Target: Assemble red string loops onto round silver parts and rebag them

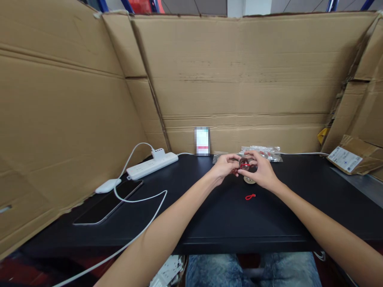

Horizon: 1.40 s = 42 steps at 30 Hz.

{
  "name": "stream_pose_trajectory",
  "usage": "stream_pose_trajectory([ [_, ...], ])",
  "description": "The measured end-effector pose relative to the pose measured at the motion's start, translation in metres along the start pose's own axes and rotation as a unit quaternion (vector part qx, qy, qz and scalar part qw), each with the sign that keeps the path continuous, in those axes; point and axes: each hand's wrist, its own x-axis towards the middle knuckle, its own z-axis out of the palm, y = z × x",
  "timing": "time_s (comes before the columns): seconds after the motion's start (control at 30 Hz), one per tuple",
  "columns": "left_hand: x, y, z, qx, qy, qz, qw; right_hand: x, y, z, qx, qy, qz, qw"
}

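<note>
Both hands meet over the black table around a small round metallic piece (243, 161) with a red strand across its opening. My left hand (225, 167) has its fingers closed at the piece's left side. On the other side, my right hand (263, 170) grips it between thumb and fingers. A pale beige disc (249, 180) lies just beneath, partly covered by the right hand. Nearer to me rests a small red cord loop (250, 197), apart from both hands. Clear plastic bags (273, 154) with small red and shiny items lie behind the hands.
A phone-like screen (202, 141) stands against the cardboard wall (239, 79). To the left are a white power strip (154, 165), a white charger (107, 185), a dark tablet (107, 202) and a looping white cable (149, 223). A labelled cardboard parcel (354, 155) sits at right.
</note>
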Motion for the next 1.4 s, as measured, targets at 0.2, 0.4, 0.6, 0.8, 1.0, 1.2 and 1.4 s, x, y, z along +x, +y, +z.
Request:
stream_pose_trajectory([
  [0.2, 0.004, 0.000, -0.010, 0.051, 0.011, 0.025, 0.998, -0.001, -0.001, -0.001, -0.040, 0.013, -0.025, 0.999],
  [0.4, 0.005, -0.003, -0.010, 0.088, 0.031, 0.024, 0.995, -0.002, 0.000, -0.001, -0.061, 0.002, -0.042, 0.997],
  [0.6, 0.001, -0.001, 0.000, 0.119, 0.021, 0.065, 0.991, -0.002, 0.003, -0.004, -0.117, 0.007, -0.075, 0.990],
  [0.8, 0.000, -0.006, -0.001, 0.245, -0.054, 0.101, 0.963, -0.001, 0.000, -0.003, -0.134, -0.016, -0.087, 0.987],
  [1.0, 0.005, -0.004, -0.029, 0.511, 0.018, 0.153, 0.846, 0.001, 0.014, -0.012, -0.208, -0.069, -0.009, 0.976],
  [1.2, 0.011, -0.013, -0.048, 0.568, -0.045, 0.129, 0.812, -0.002, 0.027, -0.017, -0.234, -0.168, 0.022, 0.957],
  [1.4, 0.014, -0.023, -0.051, 0.530, -0.050, 0.149, 0.834, -0.004, 0.032, -0.010, -0.156, -0.178, 0.071, 0.969],
])
